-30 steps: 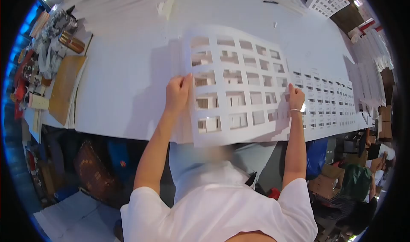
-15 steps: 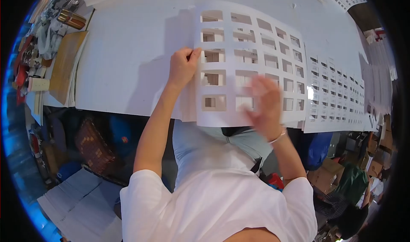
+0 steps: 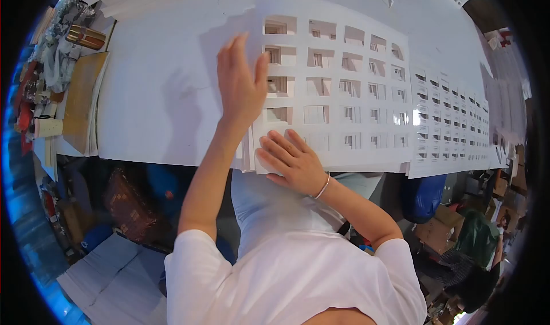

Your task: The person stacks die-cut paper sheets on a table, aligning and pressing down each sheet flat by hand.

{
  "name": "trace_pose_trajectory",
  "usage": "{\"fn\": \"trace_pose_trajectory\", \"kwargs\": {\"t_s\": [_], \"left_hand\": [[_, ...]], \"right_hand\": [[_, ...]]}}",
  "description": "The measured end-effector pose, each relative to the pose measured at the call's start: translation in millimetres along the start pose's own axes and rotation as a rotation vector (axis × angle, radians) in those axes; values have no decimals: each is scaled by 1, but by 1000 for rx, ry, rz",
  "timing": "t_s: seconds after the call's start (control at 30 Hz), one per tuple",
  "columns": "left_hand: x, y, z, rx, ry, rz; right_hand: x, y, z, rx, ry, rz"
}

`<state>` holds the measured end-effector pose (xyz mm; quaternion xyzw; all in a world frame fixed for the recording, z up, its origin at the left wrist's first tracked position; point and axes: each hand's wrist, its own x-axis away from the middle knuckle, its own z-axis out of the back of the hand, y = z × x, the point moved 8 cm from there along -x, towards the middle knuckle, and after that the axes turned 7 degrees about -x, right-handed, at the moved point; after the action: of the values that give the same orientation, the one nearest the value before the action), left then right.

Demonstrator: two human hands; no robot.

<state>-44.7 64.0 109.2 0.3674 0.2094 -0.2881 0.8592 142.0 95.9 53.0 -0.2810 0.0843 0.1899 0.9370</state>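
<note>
A white sheet with rows of rectangular cut-out windows (image 3: pixel 302 67) lies on the table in front of me, on top of more sheets whose edges show at its left side. Through the openings, further cut layers are visible. My left hand (image 3: pixel 240 84) is at the sheet's left edge, fingers extended and thumb apart, holding nothing. Flat near the lower left corner of the sheet, my right hand (image 3: pixel 291 160) rests with its fingers spread. To the right lies another white sheet with smaller slots (image 3: pixel 441 165).
The white table (image 3: pixel 149 107) extends left and away from me. Boards (image 3: pixel 86 107), a brown-and-gold object (image 3: pixel 86 36) and clutter line its left end. Stacked white sheets (image 3: pixel 507 96) stand at the far right. Below right are a blue bag (image 3: pixel 424 199) and cardboard boxes (image 3: pixel 438 230).
My left hand has let go of the sheet's left edge and opened. My right hand has moved left and down onto the lower left corner. The sheet's raised left side now lies flatter.
</note>
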Motion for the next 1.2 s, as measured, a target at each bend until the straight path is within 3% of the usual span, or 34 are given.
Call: {"fn": "trace_pose_trajectory", "kwargs": {"t_s": [0.07, 0.17, 0.27, 0.4, 0.63, 0.77, 0.87, 0.97, 1.1, 1.2], "left_hand": [[-25, 26, -11, -128, 36, -217], [-57, 28, -54, -250, -117, -327], [-58, -34, -115, -444, -298, -199], [-36, -57, -148, -561, -459, -103], [-40, -47, -119, -406, -415, -28], [21, -17, -80, -259, -508, 44], [77, -12, -52, -355, -422, -71], [73, -7, -44, -399, -474, -52], [68, 3, -31, -423, -452, -50], [67, 5, -30, -418, -453, -49]], "right_hand": [[-2, 0, -1, -10, -12, 0], [-6, -3, 0, -9, -17, -12], [-11, -2, -2, -16, 19, -58], [-9, 1, -11, -5, 30, -108], [-2, -4, -11, 47, 160, -18], [1, -1, -17, 20, 148, -67], [-1, -4, 5, -98, 250, -36], [3, -11, 20, -235, 298, 20], [50, 22, 106, 111, 597, -188], [135, 103, 187, 318, 956, -624]]}}
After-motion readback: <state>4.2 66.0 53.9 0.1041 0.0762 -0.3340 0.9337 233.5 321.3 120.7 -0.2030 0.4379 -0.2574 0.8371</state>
